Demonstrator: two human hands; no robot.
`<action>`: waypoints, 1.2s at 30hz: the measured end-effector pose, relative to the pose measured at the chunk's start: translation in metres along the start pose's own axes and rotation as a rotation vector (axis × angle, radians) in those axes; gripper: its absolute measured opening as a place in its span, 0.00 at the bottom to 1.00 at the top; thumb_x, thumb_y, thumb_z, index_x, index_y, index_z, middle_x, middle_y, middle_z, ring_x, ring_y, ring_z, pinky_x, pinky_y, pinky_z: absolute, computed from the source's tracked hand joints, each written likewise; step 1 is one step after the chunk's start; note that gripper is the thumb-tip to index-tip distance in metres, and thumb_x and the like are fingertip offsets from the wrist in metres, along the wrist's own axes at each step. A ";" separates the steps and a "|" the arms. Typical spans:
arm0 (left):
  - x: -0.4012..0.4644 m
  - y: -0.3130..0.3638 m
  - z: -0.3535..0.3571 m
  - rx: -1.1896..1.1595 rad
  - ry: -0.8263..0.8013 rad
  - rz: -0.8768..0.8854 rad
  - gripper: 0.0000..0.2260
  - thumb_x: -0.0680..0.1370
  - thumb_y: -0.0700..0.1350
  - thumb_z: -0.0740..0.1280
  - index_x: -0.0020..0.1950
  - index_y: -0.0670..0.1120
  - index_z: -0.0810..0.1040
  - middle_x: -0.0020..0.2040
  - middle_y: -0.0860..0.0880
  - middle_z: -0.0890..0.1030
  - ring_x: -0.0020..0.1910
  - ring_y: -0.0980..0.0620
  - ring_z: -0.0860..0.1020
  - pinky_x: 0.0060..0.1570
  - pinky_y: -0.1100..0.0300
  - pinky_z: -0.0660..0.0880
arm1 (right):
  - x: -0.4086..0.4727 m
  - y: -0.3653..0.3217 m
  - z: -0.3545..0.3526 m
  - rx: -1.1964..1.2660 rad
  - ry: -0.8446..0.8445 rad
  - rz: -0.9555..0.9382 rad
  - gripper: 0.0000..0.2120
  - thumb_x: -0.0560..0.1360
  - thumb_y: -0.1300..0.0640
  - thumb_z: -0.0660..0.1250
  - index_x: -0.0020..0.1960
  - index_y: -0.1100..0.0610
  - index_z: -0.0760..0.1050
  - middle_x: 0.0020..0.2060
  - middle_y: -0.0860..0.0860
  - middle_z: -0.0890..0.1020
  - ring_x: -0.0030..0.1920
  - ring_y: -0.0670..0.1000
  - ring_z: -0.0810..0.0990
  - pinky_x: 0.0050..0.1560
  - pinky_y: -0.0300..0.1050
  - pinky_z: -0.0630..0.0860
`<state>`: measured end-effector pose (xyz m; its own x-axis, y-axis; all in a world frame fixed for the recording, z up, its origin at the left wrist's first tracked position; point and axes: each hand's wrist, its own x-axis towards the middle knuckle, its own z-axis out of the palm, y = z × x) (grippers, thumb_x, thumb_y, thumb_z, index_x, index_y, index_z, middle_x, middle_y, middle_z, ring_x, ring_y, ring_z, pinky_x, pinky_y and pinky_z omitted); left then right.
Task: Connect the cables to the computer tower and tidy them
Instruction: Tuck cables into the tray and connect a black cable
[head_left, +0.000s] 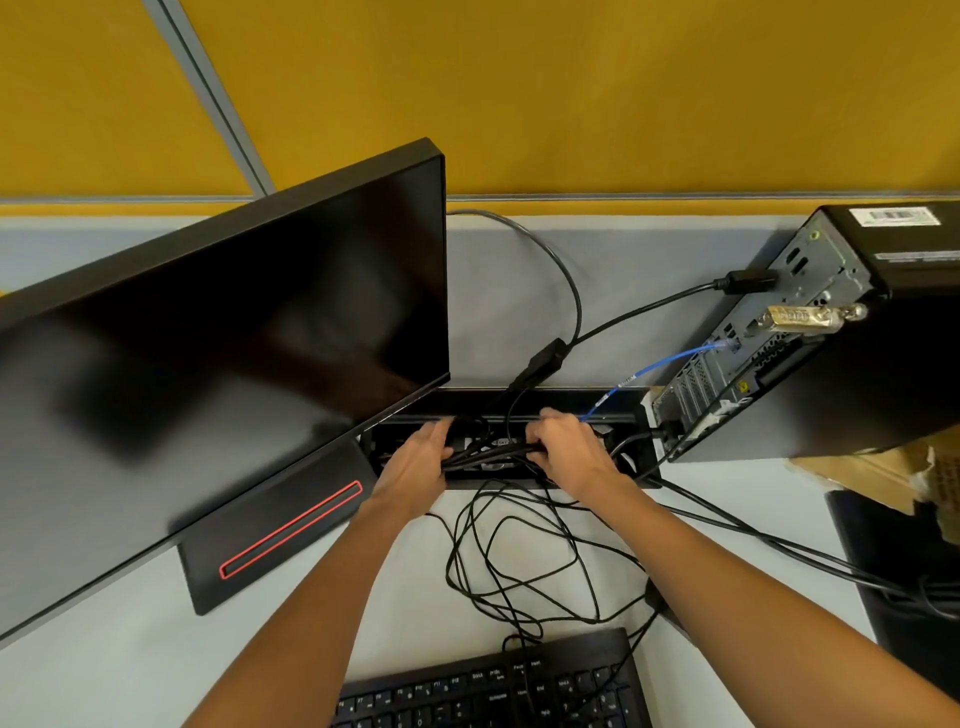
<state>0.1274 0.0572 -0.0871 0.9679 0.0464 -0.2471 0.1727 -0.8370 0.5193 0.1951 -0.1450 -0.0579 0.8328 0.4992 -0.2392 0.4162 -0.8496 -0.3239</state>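
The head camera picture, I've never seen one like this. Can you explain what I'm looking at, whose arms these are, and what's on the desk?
The camera sits on a person's head and looks down, so both arms are the wearer's own. There is no robot here.

The left hand and right hand reach into a black cable tray sunk in the desk. Both grip a bundle of black cables lying in it.

To the left stands a dark monitor. At the right is the computer tower, its back panel facing the tray, with a blue network cable and a black plug already connected. Loose black cables loop on the desk above a keyboard.
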 end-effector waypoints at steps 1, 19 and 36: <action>0.003 0.000 -0.003 0.027 -0.020 0.009 0.26 0.76 0.32 0.62 0.72 0.47 0.65 0.63 0.48 0.73 0.59 0.50 0.76 0.57 0.58 0.75 | 0.002 0.001 -0.002 0.007 -0.018 -0.006 0.05 0.75 0.59 0.70 0.50 0.56 0.79 0.49 0.51 0.75 0.46 0.55 0.80 0.48 0.49 0.79; 0.030 -0.021 -0.001 0.070 -0.306 -0.186 0.17 0.78 0.39 0.62 0.68 0.47 0.72 0.64 0.46 0.74 0.64 0.46 0.71 0.66 0.54 0.66 | 0.000 -0.005 -0.009 0.047 -0.137 -0.128 0.18 0.76 0.52 0.68 0.65 0.54 0.76 0.53 0.52 0.76 0.52 0.55 0.78 0.54 0.52 0.77; 0.036 -0.025 -0.010 -0.140 -0.288 -0.179 0.15 0.75 0.48 0.71 0.61 0.51 0.78 0.54 0.50 0.82 0.57 0.51 0.78 0.61 0.55 0.72 | 0.032 -0.047 -0.001 -0.381 -0.175 -0.275 0.13 0.80 0.60 0.62 0.64 0.57 0.72 0.58 0.55 0.76 0.55 0.59 0.78 0.48 0.51 0.76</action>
<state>0.1601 0.0859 -0.1007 0.8323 0.0130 -0.5542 0.3772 -0.7460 0.5489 0.2027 -0.0889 -0.0499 0.6136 0.7067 -0.3524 0.7424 -0.6683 -0.0474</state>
